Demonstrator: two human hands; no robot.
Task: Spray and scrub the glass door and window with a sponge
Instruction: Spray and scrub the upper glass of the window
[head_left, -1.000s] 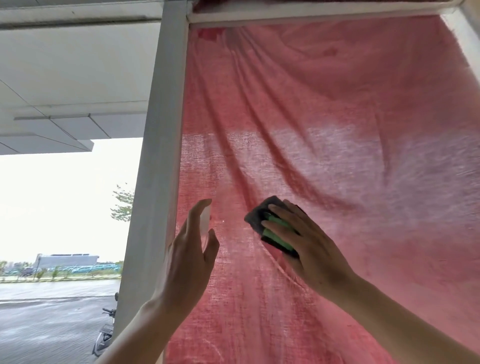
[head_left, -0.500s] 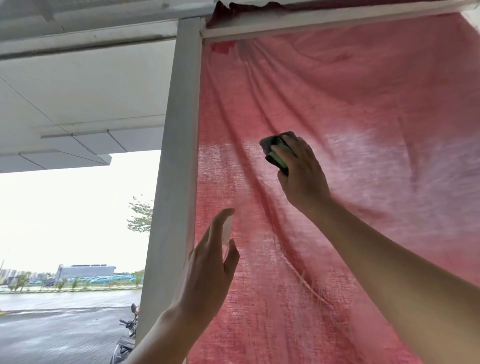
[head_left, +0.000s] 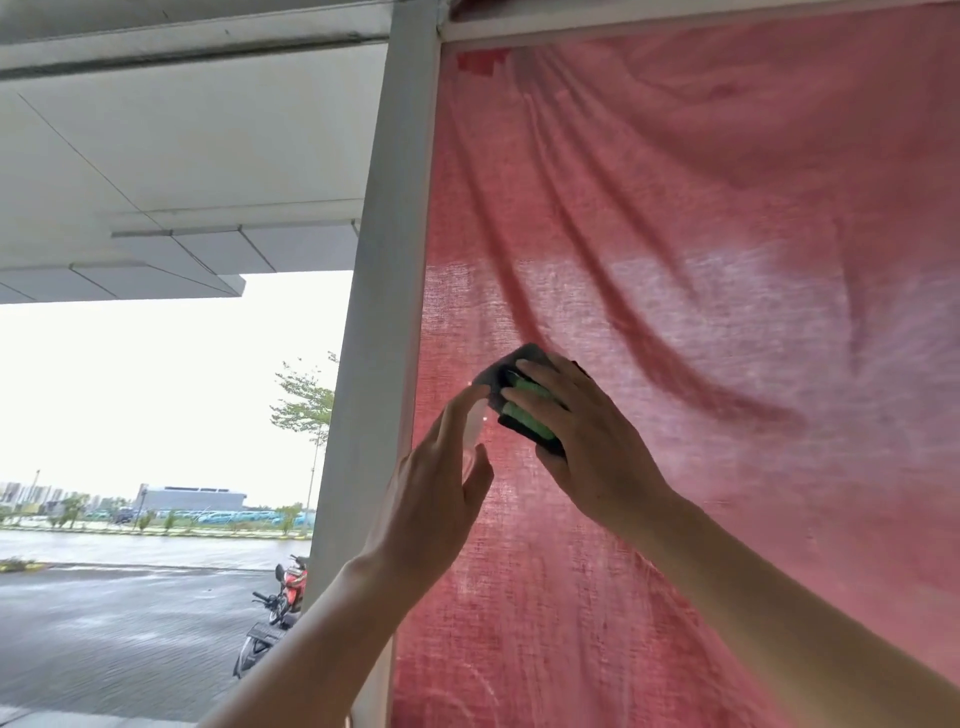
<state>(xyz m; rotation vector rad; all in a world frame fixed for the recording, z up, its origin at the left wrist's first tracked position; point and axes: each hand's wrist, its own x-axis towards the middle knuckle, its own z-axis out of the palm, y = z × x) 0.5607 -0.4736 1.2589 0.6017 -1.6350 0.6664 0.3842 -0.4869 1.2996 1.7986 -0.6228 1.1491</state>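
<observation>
Bldg porch, prob.: canopy (head_left: 182, 156), parked motorbike (head_left: 275, 618).

Overexposed daylight from the sky (head_left: 156, 389) backlights the cloth (head_left: 727, 260); edges perhaps slightly smeared.

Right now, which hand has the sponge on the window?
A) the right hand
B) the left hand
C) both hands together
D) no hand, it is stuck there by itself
A: the right hand grips the green and black sponge, while the left hand holds only a small white spray bottle.
</observation>
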